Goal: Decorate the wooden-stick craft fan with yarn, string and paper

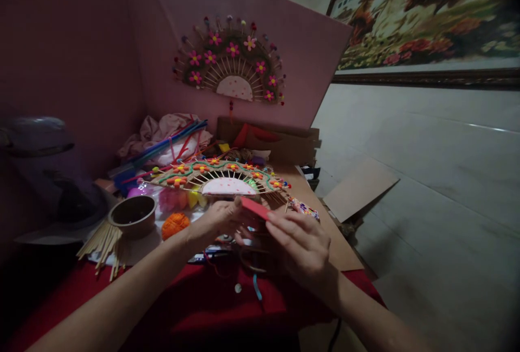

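Observation:
Between my two hands is a small flat red piece [255,208]. My left hand [221,219] pinches its left end between thumb and fingers. The fingers of my right hand [299,238] press together on its right end. Just beyond them a fan-shaped craft [229,185] with orange flowers and a white dotted half-circle rests on the table. An orange yarn ball [175,226] sits left of my left hand. Scissors [254,265] lie partly hidden under my hands.
A brown bowl [133,216] and wooden sticks [106,245] are at the left. A cardboard sheet [325,222] lies at the right. A blue strip [257,287] and a small white disc [238,288] lie on the red cloth [195,303]. Another fan [234,65] hangs behind.

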`<state>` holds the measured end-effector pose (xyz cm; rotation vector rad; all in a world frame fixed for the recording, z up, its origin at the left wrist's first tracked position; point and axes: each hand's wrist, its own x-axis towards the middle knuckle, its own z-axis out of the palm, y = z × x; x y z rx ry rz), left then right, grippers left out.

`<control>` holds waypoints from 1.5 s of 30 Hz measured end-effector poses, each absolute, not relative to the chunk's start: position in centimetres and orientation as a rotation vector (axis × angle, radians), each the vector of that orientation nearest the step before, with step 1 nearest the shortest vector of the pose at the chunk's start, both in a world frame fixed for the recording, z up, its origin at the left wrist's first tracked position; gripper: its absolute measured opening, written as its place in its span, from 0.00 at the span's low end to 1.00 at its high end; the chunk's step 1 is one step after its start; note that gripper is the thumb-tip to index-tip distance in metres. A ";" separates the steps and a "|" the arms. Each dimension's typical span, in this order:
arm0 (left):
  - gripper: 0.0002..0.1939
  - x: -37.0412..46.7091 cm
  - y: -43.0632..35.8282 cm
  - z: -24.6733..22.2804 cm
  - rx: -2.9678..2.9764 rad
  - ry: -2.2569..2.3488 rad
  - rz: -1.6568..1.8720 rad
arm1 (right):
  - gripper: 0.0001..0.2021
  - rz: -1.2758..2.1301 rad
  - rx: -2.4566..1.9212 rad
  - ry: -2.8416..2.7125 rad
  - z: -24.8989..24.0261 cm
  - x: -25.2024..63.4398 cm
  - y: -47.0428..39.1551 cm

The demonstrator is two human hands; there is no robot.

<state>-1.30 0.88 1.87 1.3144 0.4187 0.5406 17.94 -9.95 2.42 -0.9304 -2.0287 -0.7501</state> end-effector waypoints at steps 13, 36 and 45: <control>0.07 -3.6 1.0 5.0 1.179 0.397 0.910 | 0.16 -0.668 -0.769 -2.111 2.8 17.6 -11.4; 0.14 -5.4 5.3 4.9 1.101 0.646 1.508 | 0.10 -0.002 -1.674 -2.605 1.6 17.1 -6.5; 0.12 -5.3 5.5 4.9 0.993 0.681 1.503 | 0.12 -0.217 -1.641 -2.643 3.3 16.7 -6.6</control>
